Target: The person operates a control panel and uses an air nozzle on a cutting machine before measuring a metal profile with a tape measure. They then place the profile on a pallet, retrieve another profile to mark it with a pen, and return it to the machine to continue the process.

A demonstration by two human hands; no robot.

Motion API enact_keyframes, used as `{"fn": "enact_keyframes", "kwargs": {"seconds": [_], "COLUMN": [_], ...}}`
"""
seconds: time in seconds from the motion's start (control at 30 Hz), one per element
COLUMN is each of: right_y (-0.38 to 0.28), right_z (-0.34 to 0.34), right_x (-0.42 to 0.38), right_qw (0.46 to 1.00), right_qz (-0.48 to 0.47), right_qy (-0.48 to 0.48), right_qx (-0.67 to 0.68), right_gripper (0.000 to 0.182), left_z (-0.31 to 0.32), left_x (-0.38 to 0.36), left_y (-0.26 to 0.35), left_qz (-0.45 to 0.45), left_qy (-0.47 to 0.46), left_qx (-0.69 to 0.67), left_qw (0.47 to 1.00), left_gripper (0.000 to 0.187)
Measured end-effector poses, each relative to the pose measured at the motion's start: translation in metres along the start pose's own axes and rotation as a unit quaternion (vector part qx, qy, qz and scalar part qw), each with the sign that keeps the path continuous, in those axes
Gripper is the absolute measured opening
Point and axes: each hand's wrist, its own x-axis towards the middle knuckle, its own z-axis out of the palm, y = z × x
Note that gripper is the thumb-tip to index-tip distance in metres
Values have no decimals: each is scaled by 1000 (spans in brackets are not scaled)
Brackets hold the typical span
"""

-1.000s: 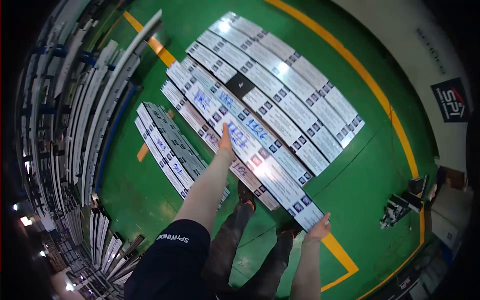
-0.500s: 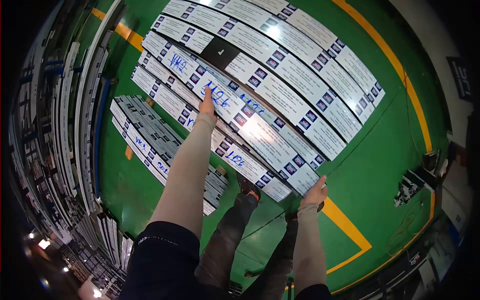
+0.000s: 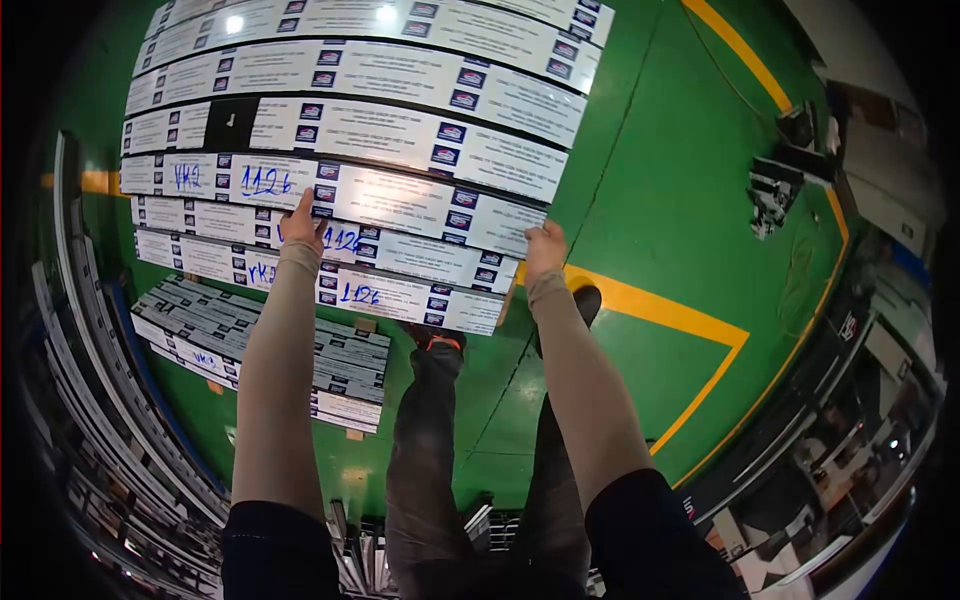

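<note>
Long flat profiles wrapped in white printed film lie side by side across the upper left. My left hand (image 3: 303, 222) is at the near edge of the profile marked VK2 1126 (image 3: 390, 200), its fingers partly hidden. At that same profile's right end, my right hand (image 3: 545, 247) grips the corner with bent fingers. Two more wrapped profiles (image 3: 410, 300), also marked 1126, lie nearer me, below my hands. A black patch (image 3: 230, 124) shows on the row just beyond the held profile.
A smaller stack of wrapped profiles (image 3: 260, 330) rests on wooden blocks at the lower left. Yellow tape lines (image 3: 660, 305) cross the green floor on the right. Metal parts (image 3: 775, 195) lie at the right, and racks of long bars (image 3: 90, 340) stand at the left.
The view has turned, so the profiles now run nearly level. The marked profile now lies flush with its row. My left hand has moved off the writing to the near edge.
</note>
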Motion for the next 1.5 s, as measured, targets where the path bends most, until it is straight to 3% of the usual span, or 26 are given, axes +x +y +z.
{"fn": "enact_keyframes", "kwargs": {"seconds": [0.1, 0.3, 0.4, 0.53, 0.73, 0.83, 0.93, 1.17, 1.27, 1.5], "right_y": [-4, -23, -11, -7, 0, 3, 9, 1, 22, -5], "right_z": [2, -7, -8, -11, -16, -17, -15, -14, -12, -14], "right_x": [1, 2, 8, 12, 20, 22, 22, 17, 29, 19], "right_qw": [999, 994, 994, 994, 989, 986, 993, 987, 990, 965], "right_qz": [28, 40, 21, 26, 25, 47, -2, -42, -48, -28], "right_qy": [-5, -94, -99, -96, -141, -162, -114, -93, -97, -116], "right_qx": [19, -30, 44, 41, -34, 2, -39, -127, -93, -233], "right_gripper": [42, 69, 67, 68, 51, 44, 31, 34, 36, 41], "left_z": [9, 2, 3, 10, 8, 2, 7, 9, 10, -4], "left_x": [-1, 8, 10, -4, 2, 9, -1, -4, -4, 15], "left_y": [-6, -21, -28, -24, -20, -19, -17, -14, -14, -18], "left_qz": [-1, -44, -43, -38, -33, -36, -33, -15, -11, -18], "left_qy": [47, -22, -26, -25, -24, -36, -28, -14, -11, -38], "left_qx": [26, -12, -13, -3, -15, 2, -5, 10, 16, 26], "left_qw": [999, 999, 999, 999, 999, 999, 999, 1000, 1000, 999], "left_gripper": [49, 35, 33, 33, 38, 35, 30, 35, 35, 28]}}
